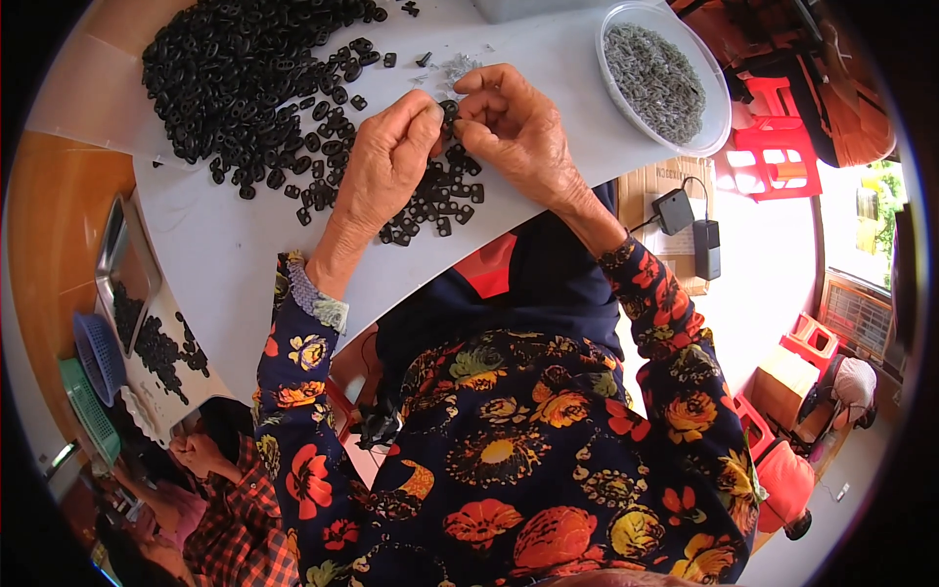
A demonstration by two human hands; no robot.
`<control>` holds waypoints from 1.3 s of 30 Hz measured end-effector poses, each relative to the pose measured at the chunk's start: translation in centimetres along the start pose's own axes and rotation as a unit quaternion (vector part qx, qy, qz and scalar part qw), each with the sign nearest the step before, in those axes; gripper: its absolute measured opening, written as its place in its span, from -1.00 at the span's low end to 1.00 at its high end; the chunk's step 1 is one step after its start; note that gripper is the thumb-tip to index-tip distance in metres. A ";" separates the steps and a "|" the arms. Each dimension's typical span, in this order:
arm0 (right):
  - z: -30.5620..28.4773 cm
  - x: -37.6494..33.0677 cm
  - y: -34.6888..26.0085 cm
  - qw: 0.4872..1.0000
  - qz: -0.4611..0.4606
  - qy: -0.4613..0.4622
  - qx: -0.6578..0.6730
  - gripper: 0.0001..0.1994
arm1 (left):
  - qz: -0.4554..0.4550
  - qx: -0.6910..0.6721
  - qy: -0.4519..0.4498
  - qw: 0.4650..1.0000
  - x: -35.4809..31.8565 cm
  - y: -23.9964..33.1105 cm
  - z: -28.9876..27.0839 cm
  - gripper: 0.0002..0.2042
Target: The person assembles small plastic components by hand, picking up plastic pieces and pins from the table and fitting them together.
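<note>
Over the white table, my left hand (386, 152) pinches a small black plastic part (449, 112) between thumb and fingers. My right hand (518, 132) meets it from the other side, thumb and forefinger closed close against the part; whatever they grip is too small to make out. Below the hands lies a loose group of flat black two-holed pieces (430, 210). Just beyond them, small clear pieces (458, 68) are scattered on the tabletop. A large heap of black plastic parts (235, 73) spreads out to the left.
A round clear tub (717, 127) of small greyish pieces stands at the right. Two black adapters (706, 249) with a cord rest on a cardboard box (641, 186). Red stools (782, 171) are farther right. At lower left, a person in a checked shirt (240, 528) sits near a metal tray (119, 230) and baskets (83, 401).
</note>
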State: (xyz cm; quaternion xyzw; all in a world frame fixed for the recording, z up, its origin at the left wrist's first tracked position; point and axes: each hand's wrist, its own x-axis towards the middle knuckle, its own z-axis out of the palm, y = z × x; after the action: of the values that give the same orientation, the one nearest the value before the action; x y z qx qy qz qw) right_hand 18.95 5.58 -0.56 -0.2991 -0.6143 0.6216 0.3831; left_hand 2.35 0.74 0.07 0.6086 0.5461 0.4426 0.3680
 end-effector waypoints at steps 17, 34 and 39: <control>0.3 -0.1 0.2 0.999 -0.002 -0.028 0.033 -0.65 | -0.011 -0.011 0.043 0.999 -0.2 0.4 0.2 -0.82; 0.6 0.0 1.2 0.984 -0.125 -0.009 -0.127 -0.72 | 0.019 -0.012 0.012 1.000 -0.5 0.0 0.3 -0.80; 0.6 -0.1 0.8 0.980 -0.133 -0.017 -0.148 -0.72 | 0.036 -0.007 0.013 0.999 -0.6 -0.2 0.4 -0.80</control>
State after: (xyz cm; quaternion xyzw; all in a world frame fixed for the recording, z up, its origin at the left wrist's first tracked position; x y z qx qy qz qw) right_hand 18.41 5.27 -1.36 -0.2573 -0.7400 0.4726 0.4036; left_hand 2.70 0.22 -0.31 0.6196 0.5253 0.4671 0.3491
